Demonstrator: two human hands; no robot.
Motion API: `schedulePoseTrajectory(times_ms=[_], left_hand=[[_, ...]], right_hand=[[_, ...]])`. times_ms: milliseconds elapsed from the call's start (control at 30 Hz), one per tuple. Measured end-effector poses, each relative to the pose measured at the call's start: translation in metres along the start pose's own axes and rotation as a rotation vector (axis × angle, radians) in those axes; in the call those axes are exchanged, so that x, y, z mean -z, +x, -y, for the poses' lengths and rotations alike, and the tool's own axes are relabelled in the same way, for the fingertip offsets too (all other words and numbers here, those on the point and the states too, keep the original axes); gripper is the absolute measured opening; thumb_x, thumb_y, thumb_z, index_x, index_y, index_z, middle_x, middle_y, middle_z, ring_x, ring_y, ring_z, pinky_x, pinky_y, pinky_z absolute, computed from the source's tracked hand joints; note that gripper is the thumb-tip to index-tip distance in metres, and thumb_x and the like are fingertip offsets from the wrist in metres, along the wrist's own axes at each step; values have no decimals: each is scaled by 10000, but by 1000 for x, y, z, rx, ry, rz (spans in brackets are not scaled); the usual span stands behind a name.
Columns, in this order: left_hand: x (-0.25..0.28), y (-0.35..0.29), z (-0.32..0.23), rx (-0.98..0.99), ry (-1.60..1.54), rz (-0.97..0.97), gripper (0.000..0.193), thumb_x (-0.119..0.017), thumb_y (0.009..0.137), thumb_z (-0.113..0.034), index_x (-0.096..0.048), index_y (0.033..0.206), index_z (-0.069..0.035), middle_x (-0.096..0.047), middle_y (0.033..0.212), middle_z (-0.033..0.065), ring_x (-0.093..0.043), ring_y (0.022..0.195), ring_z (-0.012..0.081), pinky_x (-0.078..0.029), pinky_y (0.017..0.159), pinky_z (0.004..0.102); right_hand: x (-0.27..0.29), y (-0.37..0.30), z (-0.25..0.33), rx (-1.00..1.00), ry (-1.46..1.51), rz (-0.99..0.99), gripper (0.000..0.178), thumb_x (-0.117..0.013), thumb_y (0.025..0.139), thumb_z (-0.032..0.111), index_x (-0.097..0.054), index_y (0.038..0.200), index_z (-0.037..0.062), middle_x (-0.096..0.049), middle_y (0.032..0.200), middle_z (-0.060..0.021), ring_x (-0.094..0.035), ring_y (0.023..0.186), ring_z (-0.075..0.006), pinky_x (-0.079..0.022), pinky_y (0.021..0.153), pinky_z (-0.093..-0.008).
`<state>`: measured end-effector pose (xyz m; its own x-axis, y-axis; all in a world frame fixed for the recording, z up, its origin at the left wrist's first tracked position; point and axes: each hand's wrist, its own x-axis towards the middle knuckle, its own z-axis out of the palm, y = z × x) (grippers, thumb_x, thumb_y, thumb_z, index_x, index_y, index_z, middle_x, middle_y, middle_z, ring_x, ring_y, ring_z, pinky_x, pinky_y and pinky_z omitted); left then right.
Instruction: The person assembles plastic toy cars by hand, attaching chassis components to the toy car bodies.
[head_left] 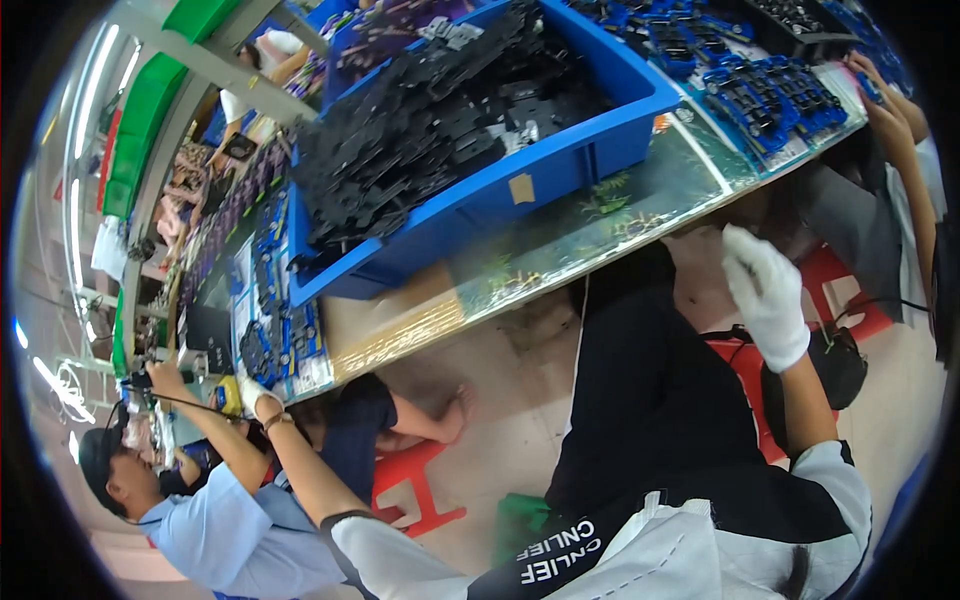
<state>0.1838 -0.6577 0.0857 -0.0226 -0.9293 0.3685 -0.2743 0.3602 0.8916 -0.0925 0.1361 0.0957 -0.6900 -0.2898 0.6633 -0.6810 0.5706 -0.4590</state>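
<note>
My left hand (260,397), in a white glove, reaches far left to the table edge, beside blue and black moulded parts (262,352). A small yellow object (229,396) lies right by its fingers. Those fingers are mostly hidden, so I cannot see whether they hold it. My right hand (768,295), also white-gloved, hangs in the air off the table's near edge, to the right of my legs. Its fingers are loosely bent and apart from the thumb, with nothing visible in them. A big blue bin (470,215) heaped with thin black plastic parts (430,135) stands on the table ahead.
Rows of blue and black assemblies (765,105) lie at the table's right. A co-worker's hands (885,110) work there. At left, another person in a light blue shirt (215,535) reaches to the table. Red stools (420,490) stand below. A green rail (145,130) runs overhead.
</note>
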Motion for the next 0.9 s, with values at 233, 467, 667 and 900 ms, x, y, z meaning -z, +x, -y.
schedulePoseTrajectory(times_ms=[233,467,667,900], left_hand=[[-77,-233,-120,9,-119,-419,410,-504,941,-287,-541,1185,40,-602,1124,191,-602,979,292,-490,895,354],[-120,-473,-159,-445,-188,407,329,-356,976,-157,-470,1226,22,-525,1166,131,-534,1050,245,-475,844,344],[-140,-598,-280,604,-1131,1315,629,-428,966,-437,-264,1399,-11,-441,1327,168,-493,1186,273,-378,1020,394],[-154,-583,-324,1138,-1488,1034,831,-198,860,-747,-496,1190,-45,-602,1049,156,-596,984,293,-457,921,440]], right_hand=[[14,47,-77,-397,-335,-175,327,-666,830,151,-567,1139,107,-591,705,-76,-575,587,-230,-467,568,-351],[8,50,-90,-218,-384,-94,171,-660,833,149,-585,959,62,-605,827,-120,-597,716,-274,-470,639,-357],[46,-15,-16,-468,110,2,167,-658,811,-23,-579,957,-1,-579,818,-51,-545,736,-115,-462,683,-252],[25,22,63,248,-14,311,366,-789,623,81,-634,955,85,-586,676,-72,-552,556,-243,-410,515,-350]])
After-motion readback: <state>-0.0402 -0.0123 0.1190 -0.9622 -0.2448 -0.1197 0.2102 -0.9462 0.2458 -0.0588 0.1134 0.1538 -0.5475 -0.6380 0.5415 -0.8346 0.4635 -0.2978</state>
